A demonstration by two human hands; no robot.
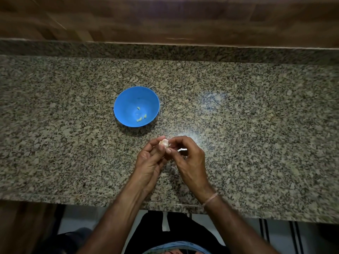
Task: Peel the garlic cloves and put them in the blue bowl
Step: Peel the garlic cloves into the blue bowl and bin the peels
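Observation:
A blue bowl point(128, 99) stands on the granite counter, left of centre, with three small peeled garlic cloves point(141, 116) inside. Nearer to me, above the counter, my left hand point(150, 162) holds a pale piece of garlic point(164, 143) between thumb and fingertips. My right hand point(189, 162) pinches the same garlic from the right side. A thin white strip of garlic skin point(182, 149) shows between the right hand's fingers. Both hands are about a hand's length below and to the right of the bowl.
The speckled granite counter point(238, 116) stretches across the view, with a raised granite ledge and a wooden wall point(165, 19) behind it. Its front edge point(91, 202) runs just above my body. A thin band sits on my right wrist.

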